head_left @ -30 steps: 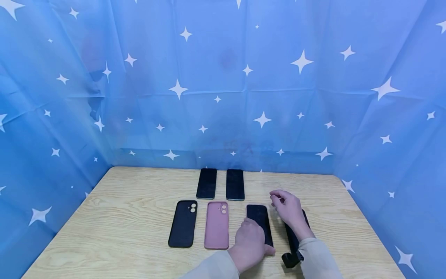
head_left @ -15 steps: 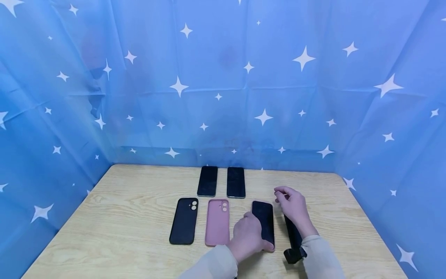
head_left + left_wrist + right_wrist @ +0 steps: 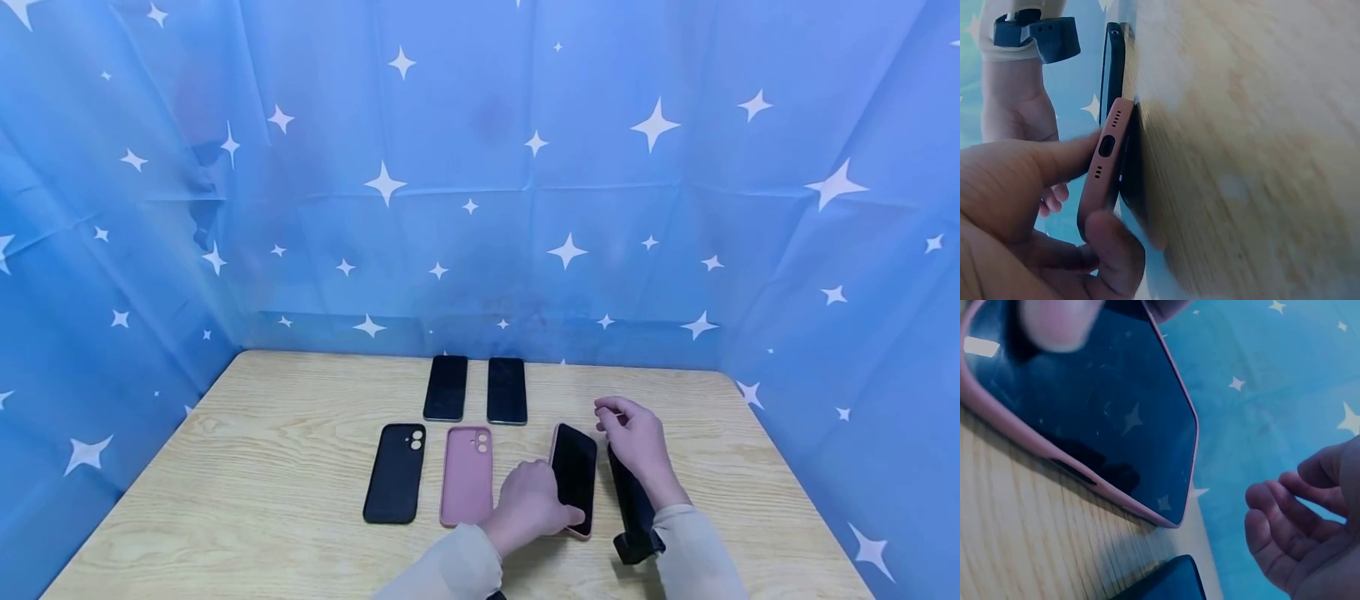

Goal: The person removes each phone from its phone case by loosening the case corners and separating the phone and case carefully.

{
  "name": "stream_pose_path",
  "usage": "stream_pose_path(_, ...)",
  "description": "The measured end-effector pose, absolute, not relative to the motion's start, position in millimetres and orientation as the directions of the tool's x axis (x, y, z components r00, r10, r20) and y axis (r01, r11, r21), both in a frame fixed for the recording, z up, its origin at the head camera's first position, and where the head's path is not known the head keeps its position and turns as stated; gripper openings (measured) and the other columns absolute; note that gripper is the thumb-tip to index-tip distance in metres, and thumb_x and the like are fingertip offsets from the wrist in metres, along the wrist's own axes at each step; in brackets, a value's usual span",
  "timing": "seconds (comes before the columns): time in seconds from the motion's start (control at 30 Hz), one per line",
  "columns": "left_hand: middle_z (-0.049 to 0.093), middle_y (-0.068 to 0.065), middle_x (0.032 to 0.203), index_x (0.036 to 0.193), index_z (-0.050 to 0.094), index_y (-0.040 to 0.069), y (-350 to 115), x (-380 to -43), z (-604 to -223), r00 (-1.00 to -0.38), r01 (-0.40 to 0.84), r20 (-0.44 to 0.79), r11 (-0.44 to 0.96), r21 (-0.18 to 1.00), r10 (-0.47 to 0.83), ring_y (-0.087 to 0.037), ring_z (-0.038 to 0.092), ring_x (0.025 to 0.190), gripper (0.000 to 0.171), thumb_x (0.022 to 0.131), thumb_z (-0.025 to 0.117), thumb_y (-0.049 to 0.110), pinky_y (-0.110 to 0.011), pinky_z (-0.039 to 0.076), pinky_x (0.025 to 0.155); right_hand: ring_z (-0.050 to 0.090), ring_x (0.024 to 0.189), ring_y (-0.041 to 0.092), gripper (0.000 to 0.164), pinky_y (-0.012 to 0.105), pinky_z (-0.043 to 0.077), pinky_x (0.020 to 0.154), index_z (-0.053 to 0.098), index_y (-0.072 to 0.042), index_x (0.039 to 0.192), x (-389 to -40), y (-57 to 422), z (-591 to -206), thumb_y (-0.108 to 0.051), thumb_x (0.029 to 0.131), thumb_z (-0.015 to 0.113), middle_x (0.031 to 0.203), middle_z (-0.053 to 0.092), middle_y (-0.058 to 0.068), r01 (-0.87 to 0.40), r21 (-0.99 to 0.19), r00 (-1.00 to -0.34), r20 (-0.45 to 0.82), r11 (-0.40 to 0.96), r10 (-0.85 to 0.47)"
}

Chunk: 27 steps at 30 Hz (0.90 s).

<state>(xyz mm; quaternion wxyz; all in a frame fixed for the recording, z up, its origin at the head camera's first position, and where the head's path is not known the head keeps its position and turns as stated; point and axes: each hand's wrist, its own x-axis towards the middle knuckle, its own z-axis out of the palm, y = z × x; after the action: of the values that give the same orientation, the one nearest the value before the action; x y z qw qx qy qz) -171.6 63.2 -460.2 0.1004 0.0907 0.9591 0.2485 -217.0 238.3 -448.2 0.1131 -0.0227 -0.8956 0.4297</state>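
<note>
My left hand (image 3: 528, 504) grips a phone in a pink case (image 3: 576, 475), thumb over the lower part of its dark screen and fingers under its left side. The phone is tilted, its left side raised off the wooden table; the left wrist view shows the port end of the pink case (image 3: 1110, 165). Just to the right, my right hand (image 3: 637, 446) hovers with loosely curled fingers and holds nothing. Partly hidden below that hand and forearm lies a dark phone (image 3: 628, 487), whose corner also shows in the right wrist view.
An empty black phone case (image 3: 393, 479) and an empty pink phone case (image 3: 467, 483) lie left of my left hand. Behind them are two dark phones (image 3: 446, 387) near the table's back edge. A blue star-patterned curtain (image 3: 480, 183) surrounds the table (image 3: 247, 467).
The phone in the pink case has shifted right, closer to the dark phone, and its left side has come up. My left hand moved with it; my right hand drifted slightly right.
</note>
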Motion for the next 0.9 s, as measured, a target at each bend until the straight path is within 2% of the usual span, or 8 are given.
stream_pose_path(0.2, 0.062, -0.005, 0.072, 0.083, 0.065, 0.002, 53.3, -173.6, -461.0, -0.967, 0.106, -0.104, 0.741, 0.663, 0.231, -0.015, 0.058, 0.064, 0.030, 0.089, 0.080, 0.027, -0.026, 0.052, 0.060, 0.071, 0.091, 0.029, 0.026, 0.021, 0.053, 0.069, 0.072, 0.000, 0.122, -214.0, 233.7, -446.4, -0.012, 0.106, 0.055, 0.107, 0.074, 0.020, -0.060, -0.783, -0.972, 0.187, 0.619, 0.143)
stream_pose_path(0.33, 0.059, -0.004, 0.068, 0.082, 0.061, 0.003, 46.5, -173.7, -459.8, -0.970, 0.068, -0.098, 0.633, 0.771, 0.224, -0.013, 0.060, 0.054, 0.021, 0.093, 0.075, 0.015, -0.024, 0.053, 0.053, 0.071, 0.092, 0.024, 0.025, 0.021, 0.052, 0.073, 0.073, -0.001, 0.121, -212.8, 229.9, -446.5, -0.011, 0.105, 0.056, 0.106, 0.075, 0.018, -0.065, -0.778, -0.969, 0.199, 0.626, 0.146)
stream_pose_path(0.47, 0.058, -0.005, 0.069, 0.086, 0.059, 0.002, 38.2, -172.3, -461.9, -0.974, 0.036, -0.094, 0.551, 0.834, 0.207, -0.013, 0.060, 0.048, 0.018, 0.095, 0.073, 0.009, -0.024, 0.052, 0.044, 0.070, 0.092, 0.020, 0.023, 0.020, 0.052, 0.075, 0.074, 0.000, 0.119, -212.5, 226.4, -447.7, -0.010, 0.104, 0.058, 0.107, 0.076, 0.015, -0.074, -0.773, -0.963, 0.219, 0.630, 0.155)
stream_pose_path(0.57, 0.058, -0.005, 0.070, 0.087, 0.058, 0.003, 31.1, -170.1, -462.9, -0.977, 0.016, -0.091, 0.496, 0.868, 0.191, -0.012, 0.059, 0.045, 0.017, 0.096, 0.072, 0.008, -0.024, 0.051, 0.040, 0.068, 0.097, 0.024, 0.024, 0.027, 0.055, 0.082, 0.073, 0.000, 0.120, -212.1, 224.1, -448.6, -0.009, 0.104, 0.058, 0.111, 0.075, 0.017, -0.086, -0.768, -0.961, 0.232, 0.634, 0.151)
stream_pose_path(0.73, 0.058, -0.002, 0.065, 0.090, 0.057, 0.003, 18.4, -165.4, -460.8, -0.981, 0.024, -0.055, 0.397, 0.918, 0.186, -0.010, 0.056, 0.039, 0.016, 0.097, 0.070, 0.007, -0.024, 0.049, 0.036, 0.064, 0.114, 0.038, 0.034, 0.050, 0.056, 0.099, 0.061, 0.006, 0.134, -211.3, 219.0, -450.4, -0.014, 0.107, 0.054, 0.126, 0.067, 0.024, -0.097, -0.778, -0.973, 0.207, 0.620, 0.107)
stream_pose_path(0.83, 0.058, -0.001, 0.061, 0.092, 0.057, 0.003, 11.5, -163.2, -458.0, -0.982, 0.062, -0.004, 0.346, 0.936, 0.187, -0.008, 0.055, 0.038, 0.015, 0.098, 0.070, 0.006, -0.025, 0.049, 0.036, 0.065, 0.115, 0.040, 0.042, 0.051, 0.057, 0.099, 0.053, 0.007, 0.142, -211.2, 214.0, -450.9, -0.020, 0.111, 0.048, 0.129, 0.065, 0.026, -0.059, -0.823, -0.987, 0.134, 0.565, 0.091)
stream_pose_path(0.9, 0.058, -0.001, 0.061, 0.092, 0.056, 0.002, 7.3, -161.8, -456.5, -0.983, 0.072, 0.013, 0.318, 0.945, 0.184, -0.007, 0.055, 0.038, 0.014, 0.097, 0.069, 0.005, -0.026, 0.050, 0.036, 0.067, 0.112, 0.038, 0.044, 0.048, 0.060, 0.095, 0.052, 0.007, 0.143, -211.0, 209.5, -450.4, -0.023, 0.112, 0.045, 0.127, 0.065, 0.027, -0.027, -0.867, -0.993, 0.080, 0.497, 0.086)
